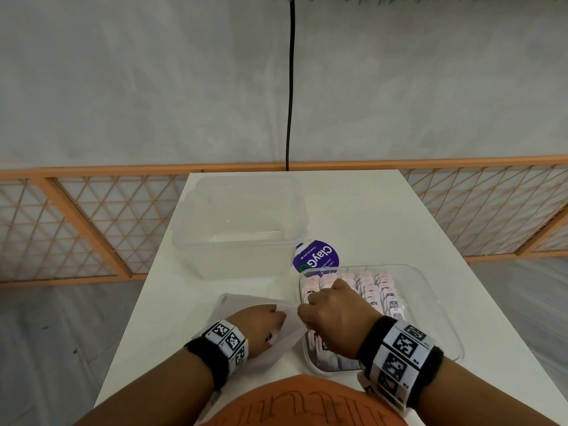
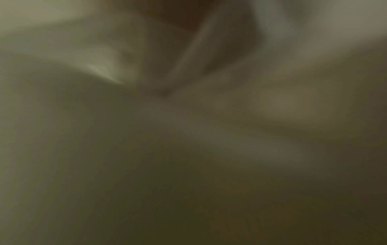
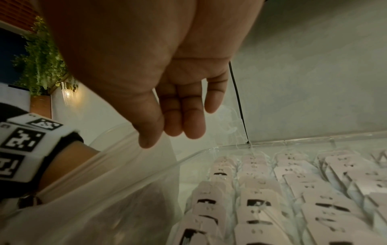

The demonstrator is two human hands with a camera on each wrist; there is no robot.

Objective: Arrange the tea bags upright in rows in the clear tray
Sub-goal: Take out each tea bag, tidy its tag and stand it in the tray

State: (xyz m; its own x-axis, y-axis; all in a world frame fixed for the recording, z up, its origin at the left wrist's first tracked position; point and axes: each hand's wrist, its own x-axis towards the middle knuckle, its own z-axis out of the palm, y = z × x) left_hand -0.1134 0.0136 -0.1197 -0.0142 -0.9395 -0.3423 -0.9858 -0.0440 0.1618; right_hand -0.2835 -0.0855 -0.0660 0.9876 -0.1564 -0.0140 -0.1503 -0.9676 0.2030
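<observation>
While the right hand (image 1: 333, 318) hovers over the clear plastic tray (image 1: 436, 305), fingers relaxed & holding nothing, pale pink-tagged tea bags (image 3: 272, 190) stand in rows inside it. Left hand (image 1: 261, 325), just beside the tray, pins a translucent plastic bag (image 1: 246, 302); its grip I can't tell. Risk: a careless brush w/ the fingers probably topples the rows.

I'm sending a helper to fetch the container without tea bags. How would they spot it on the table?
On the white table, look at the far left part, beyond the left hand. There stands the big clear tub, next to a round purple sticker. Unlike the clear tray nearer the person, which holds rows of pink tea bags, it is deeper and holds no tea bags.
</observation>
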